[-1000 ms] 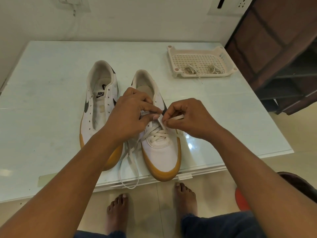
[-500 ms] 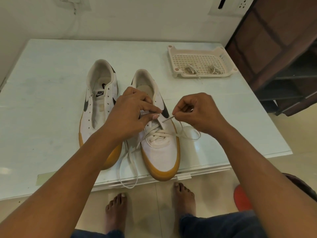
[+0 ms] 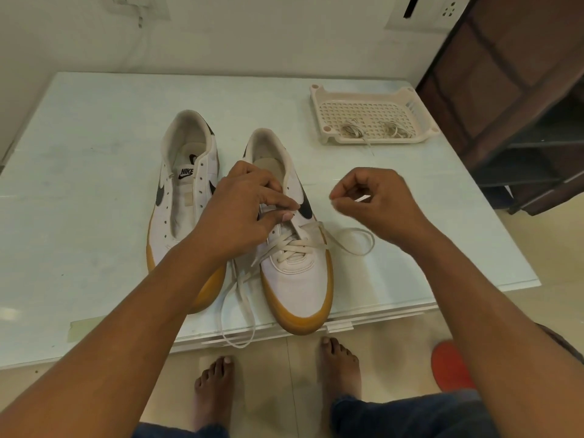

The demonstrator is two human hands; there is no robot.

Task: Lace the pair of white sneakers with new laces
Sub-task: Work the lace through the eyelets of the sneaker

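Two white sneakers with gum soles stand side by side on the table. The left sneaker (image 3: 186,197) has bare eyelets. The right sneaker (image 3: 297,273) carries a cream lace (image 3: 292,248) crossed over its lower eyelets. My left hand (image 3: 243,213) rests on the right sneaker's upper and pinches its eyelet flap. My right hand (image 3: 376,203) is raised to the right of the shoe and pinches the lace's tip, with a loop trailing from the shoe. The lace's other end (image 3: 240,311) hangs over the table's front edge.
A cream plastic basket (image 3: 319,102) at the back right of the glass-topped table (image 3: 79,216) holds two bundled laces (image 3: 354,129). A dark wooden shelf (image 3: 521,105) stands to the right. Bare feet (image 3: 338,361) and a red object (image 3: 448,365) are on the floor below.
My right hand has drawn the lace tip out from the eyelet and away to the right, and a loop of lace has opened beside the shoe. The left hand has stayed on the shoe.
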